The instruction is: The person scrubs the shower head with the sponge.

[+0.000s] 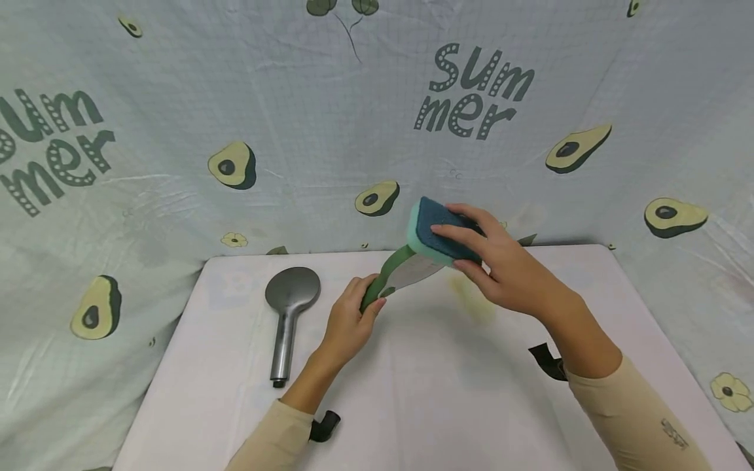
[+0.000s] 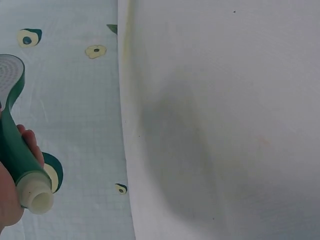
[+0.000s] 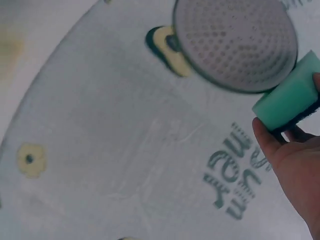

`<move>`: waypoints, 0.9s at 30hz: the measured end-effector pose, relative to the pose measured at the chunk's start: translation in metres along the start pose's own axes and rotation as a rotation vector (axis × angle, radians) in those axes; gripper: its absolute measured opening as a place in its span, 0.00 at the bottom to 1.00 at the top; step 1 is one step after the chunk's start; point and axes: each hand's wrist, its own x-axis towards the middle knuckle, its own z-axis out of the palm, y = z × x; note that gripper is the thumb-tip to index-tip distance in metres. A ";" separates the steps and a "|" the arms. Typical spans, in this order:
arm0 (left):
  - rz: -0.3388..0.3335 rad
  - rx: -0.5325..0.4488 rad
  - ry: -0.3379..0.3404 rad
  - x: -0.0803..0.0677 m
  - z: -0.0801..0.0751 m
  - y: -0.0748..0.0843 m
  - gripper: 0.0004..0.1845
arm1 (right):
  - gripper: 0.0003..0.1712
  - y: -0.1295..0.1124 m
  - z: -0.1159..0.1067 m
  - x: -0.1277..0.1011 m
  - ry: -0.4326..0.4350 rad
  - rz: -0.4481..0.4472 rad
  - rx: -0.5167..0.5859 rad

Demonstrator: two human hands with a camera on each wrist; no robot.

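Avocado-printed cloth hung behind a white table. At left lay a grey shower head. Next, the left hand had its fingers curled around a green shower head, raised above the table. Touching its rim was a blue-and-teal sponge, pinched between the right hand's thumb and spread fingers.

Before me is a pale, pinkish-white tabletop with rounded far corners. Near its left edge, on my left, I have a grey shower head lying directly on it, the round end towards the far side and the handle running back towards me to a short black tip. Right of the middle I see a yellowish patch on the surface, with a soft grey shadow spreading nearer to me.
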 end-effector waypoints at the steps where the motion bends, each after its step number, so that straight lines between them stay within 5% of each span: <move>1: -0.009 -0.010 -0.003 -0.001 0.000 0.000 0.21 | 0.35 0.005 0.001 -0.004 -0.002 0.039 0.027; 6: -0.112 -0.087 -0.055 -0.003 -0.001 0.003 0.23 | 0.34 0.025 0.005 -0.019 0.008 0.148 0.098; 10: -0.215 -0.138 -0.126 -0.001 -0.002 0.009 0.24 | 0.34 0.029 0.004 -0.020 0.027 0.142 0.051; 15: -0.250 -0.197 -0.175 0.003 -0.002 0.015 0.22 | 0.35 0.026 0.001 -0.013 0.098 0.025 -0.086; 20: -0.241 -0.164 -0.143 0.008 -0.002 0.023 0.23 | 0.25 0.019 -0.002 -0.007 0.184 -0.109 -0.177; 27: -0.273 -0.173 -0.162 0.009 -0.004 0.030 0.30 | 0.38 0.000 0.009 0.000 0.116 -0.221 -0.323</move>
